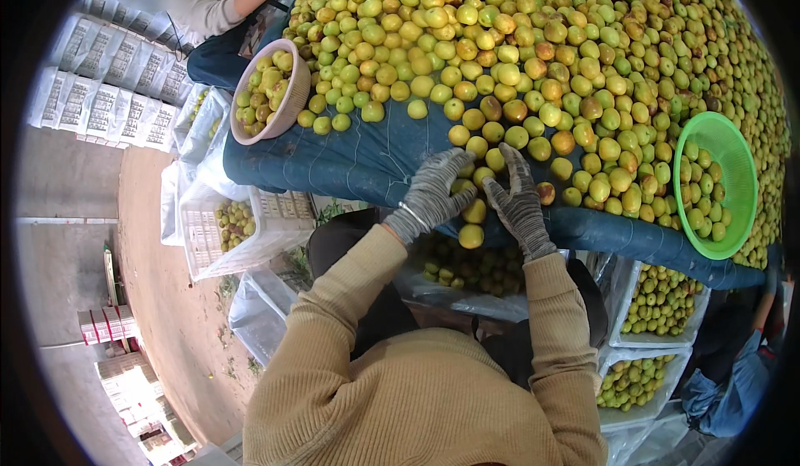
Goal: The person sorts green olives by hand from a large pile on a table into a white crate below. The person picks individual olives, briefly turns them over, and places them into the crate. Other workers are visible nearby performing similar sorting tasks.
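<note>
We work at the near edge of the blue cloth, where a short run of round yellow-green fruit lies between our two gloved hands, its nearest piece just beyond the fingers on the near side. The heap spreads far and right of us, with a few pieces browned or reddish.

Our left hand lies along the left of the run, fingers close together and thumb apart, a fruit showing in that gap; we cannot tell whether it is pinched or merely flanked. Our right hand lies opposite, fingers reaching far and the thumb spread toward the fruit, so it looks unclosed.

To do this well, we would cup both palms as low side walls and guide the pieces lightly, since round fruit probably rolls readily and hard squeezing could bruise it. A lined crate of fruit sits below this edge, so a gentle, low release seems wise. The pink basket at left and green basket at right are well apart from our hands.
</note>
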Motion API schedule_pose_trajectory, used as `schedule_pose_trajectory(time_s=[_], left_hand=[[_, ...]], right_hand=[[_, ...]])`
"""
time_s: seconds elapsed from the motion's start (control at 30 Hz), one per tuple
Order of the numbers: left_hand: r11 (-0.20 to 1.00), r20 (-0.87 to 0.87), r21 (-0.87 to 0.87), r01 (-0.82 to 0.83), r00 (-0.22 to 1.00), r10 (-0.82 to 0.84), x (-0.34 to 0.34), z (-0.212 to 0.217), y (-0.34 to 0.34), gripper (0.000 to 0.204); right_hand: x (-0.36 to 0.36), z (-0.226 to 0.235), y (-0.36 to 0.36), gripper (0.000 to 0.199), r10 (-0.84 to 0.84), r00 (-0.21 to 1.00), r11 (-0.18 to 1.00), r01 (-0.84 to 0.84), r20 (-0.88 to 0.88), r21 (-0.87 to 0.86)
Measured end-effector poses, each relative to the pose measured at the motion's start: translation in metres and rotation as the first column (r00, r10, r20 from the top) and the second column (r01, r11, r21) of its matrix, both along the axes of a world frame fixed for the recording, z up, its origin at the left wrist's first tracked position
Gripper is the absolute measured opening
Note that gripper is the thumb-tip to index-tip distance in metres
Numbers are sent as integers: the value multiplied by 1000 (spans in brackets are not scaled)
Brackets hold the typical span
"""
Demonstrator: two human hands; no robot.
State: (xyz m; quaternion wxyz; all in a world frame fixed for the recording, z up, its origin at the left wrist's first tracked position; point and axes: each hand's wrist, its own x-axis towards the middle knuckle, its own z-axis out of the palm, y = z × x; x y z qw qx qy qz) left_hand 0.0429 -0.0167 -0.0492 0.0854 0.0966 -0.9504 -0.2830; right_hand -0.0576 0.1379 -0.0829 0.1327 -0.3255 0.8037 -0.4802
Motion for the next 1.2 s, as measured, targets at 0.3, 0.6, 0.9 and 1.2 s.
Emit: schedule_pose_trajectory(time_s=[0.3,0.6,0.9,1.2], left_hand=[[940,-240,232,-250,922,305,-24,4,-35,30],[881,-65,-327,-343,938,342,-97,-16,-58,56],[988,-40,26,-150,988,151,-64,-18,-44,35],[999,-147,-38,11,989,-17,-104,-36,-32,65]], right_hand=[[3,22,7,46,151,987,963,-161,62,216],[12,28,14,38,61,996,994,-67,67,90],[-4,25,26,40,-382,821,831,506,423,-232],[-10,3,17,56,-341,772,736,575,536,-359]])
